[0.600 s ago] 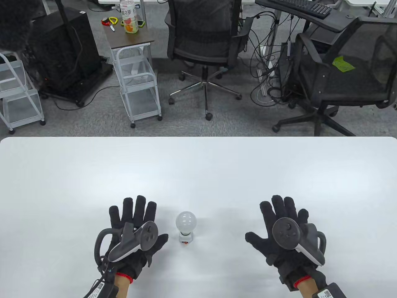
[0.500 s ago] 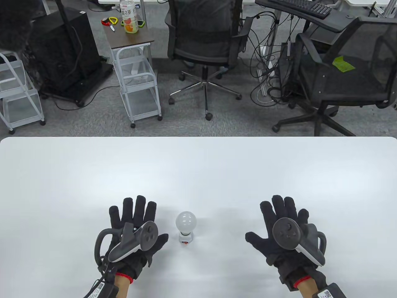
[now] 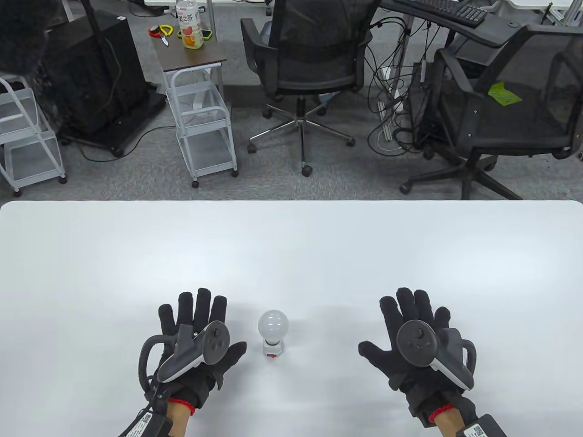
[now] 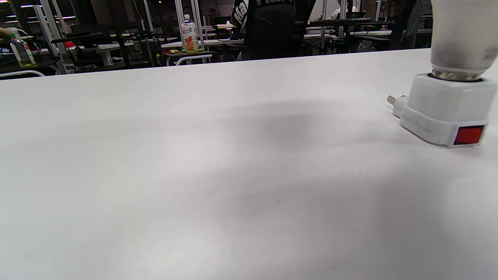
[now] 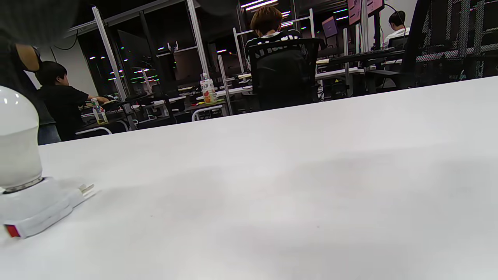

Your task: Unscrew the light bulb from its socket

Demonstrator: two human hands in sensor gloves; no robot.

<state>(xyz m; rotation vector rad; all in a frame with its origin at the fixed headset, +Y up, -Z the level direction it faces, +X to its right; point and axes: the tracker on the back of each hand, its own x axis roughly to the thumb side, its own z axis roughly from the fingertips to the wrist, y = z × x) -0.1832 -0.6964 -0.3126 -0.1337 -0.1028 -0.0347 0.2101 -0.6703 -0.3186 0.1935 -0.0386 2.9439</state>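
Note:
A white round light bulb (image 3: 273, 325) stands upright, screwed into a small white socket (image 3: 273, 349) with a red switch, on the white table (image 3: 291, 255) near its front edge. The bulb (image 4: 463, 35) and socket (image 4: 447, 112) show at the right of the left wrist view, and the bulb (image 5: 17, 144) and socket (image 5: 35, 206) at the left of the right wrist view. My left hand (image 3: 200, 337) lies flat and open on the table left of the bulb, apart from it. My right hand (image 3: 410, 337) lies flat and open to the right, farther away. Both are empty.
Beyond the table's far edge are office chairs (image 3: 314, 59), a small cart with a bottle (image 3: 189, 29), white shelving (image 3: 27, 136) and cables on the floor.
Both hands have shifted only slightly. The chair beyond the table has turned. The bulb and socket have not moved.

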